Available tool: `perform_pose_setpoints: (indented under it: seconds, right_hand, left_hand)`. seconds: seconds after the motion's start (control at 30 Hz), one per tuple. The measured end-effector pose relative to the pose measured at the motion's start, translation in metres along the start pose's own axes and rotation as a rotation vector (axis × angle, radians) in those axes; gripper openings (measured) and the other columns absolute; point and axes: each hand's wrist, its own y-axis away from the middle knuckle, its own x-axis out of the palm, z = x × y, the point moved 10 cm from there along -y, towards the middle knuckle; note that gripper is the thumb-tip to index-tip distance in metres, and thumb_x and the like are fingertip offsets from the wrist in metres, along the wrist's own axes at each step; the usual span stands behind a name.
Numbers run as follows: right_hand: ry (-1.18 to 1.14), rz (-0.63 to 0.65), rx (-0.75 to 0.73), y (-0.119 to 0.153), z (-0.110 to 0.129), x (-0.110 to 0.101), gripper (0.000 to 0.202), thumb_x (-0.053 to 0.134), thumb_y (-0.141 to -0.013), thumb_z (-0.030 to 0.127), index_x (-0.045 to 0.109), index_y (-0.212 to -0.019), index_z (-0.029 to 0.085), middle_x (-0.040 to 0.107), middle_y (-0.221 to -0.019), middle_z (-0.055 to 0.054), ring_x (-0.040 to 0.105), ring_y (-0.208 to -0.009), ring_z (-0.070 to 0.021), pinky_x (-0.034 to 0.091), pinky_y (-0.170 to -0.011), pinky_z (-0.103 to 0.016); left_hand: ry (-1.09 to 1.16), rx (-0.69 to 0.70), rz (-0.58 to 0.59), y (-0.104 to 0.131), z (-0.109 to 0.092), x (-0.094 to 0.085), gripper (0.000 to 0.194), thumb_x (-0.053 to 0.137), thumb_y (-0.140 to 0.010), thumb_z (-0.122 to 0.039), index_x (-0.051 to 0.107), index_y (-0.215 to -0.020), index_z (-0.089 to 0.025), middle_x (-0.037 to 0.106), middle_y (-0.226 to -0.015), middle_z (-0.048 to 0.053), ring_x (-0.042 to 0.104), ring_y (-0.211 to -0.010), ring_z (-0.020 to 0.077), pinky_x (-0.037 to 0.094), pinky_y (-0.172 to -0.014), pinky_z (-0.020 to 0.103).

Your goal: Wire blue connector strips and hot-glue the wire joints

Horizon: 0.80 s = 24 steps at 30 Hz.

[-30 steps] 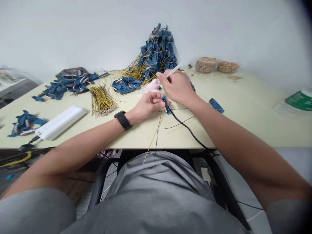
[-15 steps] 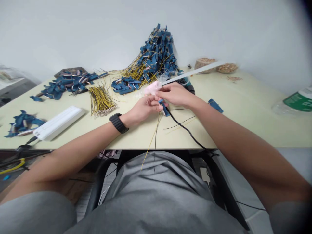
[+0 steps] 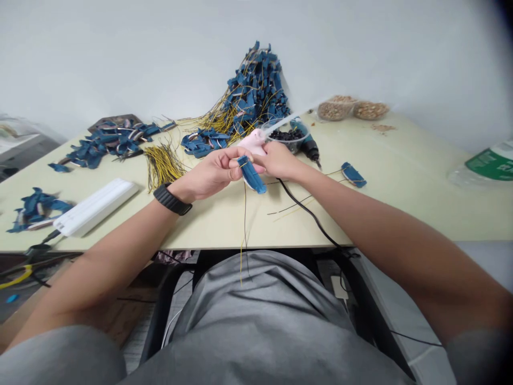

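Note:
Pinched in the fingers of my left hand [image 3: 218,170] is a small blue plastic piece [image 3: 252,176]. A thin yellow wire and a black wire trail down from it over the table edge to my lap. My right hand [image 3: 276,159] is wrapped round a pink glue gun [image 3: 253,142], just behind the blue piece. A long whitish glue stick [image 3: 286,122] sticks out of the gun's back, and a black cord [image 3: 304,211] runs from it towards the table edge. My left fingers partly cover the gun's front.
A tall heap of wired blue pieces [image 3: 258,85] stands by the wall. Nearby are a yellow-black wire bundle [image 3: 162,167], a white power strip [image 3: 96,207], a drill [image 3: 308,147], bags of small tan parts [image 3: 371,110], a single blue piece [image 3: 353,175] and a green-labelled bottle [image 3: 491,163].
My left hand has moved left with the blue piece, turning its long face into view. My right hand, still on the glue gun, has shifted slightly left and down.

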Motion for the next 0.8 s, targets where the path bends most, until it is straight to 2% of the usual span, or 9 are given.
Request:
perform_pose_setpoints:
  seconds: [0.07,0.13,0.33,0.47,0.63,0.7,0.8]
  right_hand:
    - [-0.035,-0.059,0.024,0.003,0.001,-0.008,0.027,0.082,-0.113,0.031,0.073,-0.088,0.024,0.080,-0.095,-0.010,0.082,-0.102,-0.0331,0.066,-0.096,-0.044]
    - [-0.067,-0.113,0.039,0.006,0.002,-0.017,0.026,0.080,-0.111,0.027,0.071,-0.087,0.024,0.074,-0.088,-0.007,0.078,-0.095,-0.0306,0.065,-0.093,-0.043]
    - [-0.104,-0.179,0.059,0.008,-0.006,-0.036,0.024,0.077,-0.113,0.030,0.076,-0.091,0.023,0.070,-0.085,-0.006,0.074,-0.089,-0.0291,0.066,-0.090,-0.044]
    - [-0.217,-0.217,0.062,0.009,-0.008,-0.042,0.026,0.078,-0.114,0.029,0.074,-0.089,0.024,0.068,-0.082,-0.005,0.073,-0.084,-0.0264,0.066,-0.079,-0.040]
    - [-0.539,-0.228,0.127,0.019,-0.001,-0.054,0.025,0.076,-0.118,0.020,0.076,-0.093,0.022,0.080,-0.105,-0.009,0.073,-0.080,-0.0198,0.062,-0.062,-0.030]
    - [-0.634,-0.209,0.130,0.025,0.005,-0.062,0.027,0.076,-0.119,0.020,0.077,-0.093,0.021,0.082,-0.114,-0.010,0.074,-0.080,-0.0180,0.061,-0.058,-0.028]
    - [-0.698,-0.167,0.091,0.035,0.013,-0.073,0.029,0.076,-0.122,0.021,0.081,-0.093,0.020,0.086,-0.120,-0.009,0.072,-0.073,-0.0144,0.057,-0.055,-0.027]
  left_hand:
    - [0.017,-0.030,-0.014,0.003,-0.002,0.000,0.071,0.129,-0.069,-0.063,0.087,-0.110,-0.024,0.095,-0.102,0.008,0.095,-0.133,0.0415,0.074,-0.118,0.051]
    - [0.041,-0.044,-0.024,0.004,-0.003,0.000,0.074,0.131,-0.065,-0.060,0.086,-0.111,-0.022,0.095,-0.101,0.009,0.096,-0.128,0.0409,0.075,-0.114,0.050]
    - [0.039,-0.051,-0.018,0.002,-0.002,-0.001,0.076,0.131,-0.065,-0.060,0.086,-0.113,-0.022,0.096,-0.105,0.008,0.097,-0.122,0.0378,0.076,-0.113,0.047]
    - [0.055,-0.046,-0.004,0.003,-0.002,0.000,0.071,0.130,-0.069,-0.055,0.085,-0.112,-0.021,0.095,-0.102,0.009,0.096,-0.126,0.0387,0.076,-0.115,0.048]
    - [0.073,-0.052,-0.012,0.002,-0.004,-0.002,0.070,0.131,-0.067,-0.052,0.084,-0.109,-0.021,0.095,-0.102,0.008,0.097,-0.113,0.0346,0.077,-0.113,0.048]
    - [0.068,-0.063,-0.042,0.000,-0.006,-0.009,0.066,0.130,-0.071,-0.049,0.084,-0.110,-0.021,0.096,-0.106,0.008,0.097,-0.115,0.0349,0.078,-0.110,0.048]
    - [0.043,-0.058,-0.092,-0.009,-0.009,-0.026,0.054,0.125,-0.082,-0.039,0.087,-0.115,-0.020,0.096,-0.115,0.009,0.097,-0.116,0.0321,0.079,-0.101,0.040]
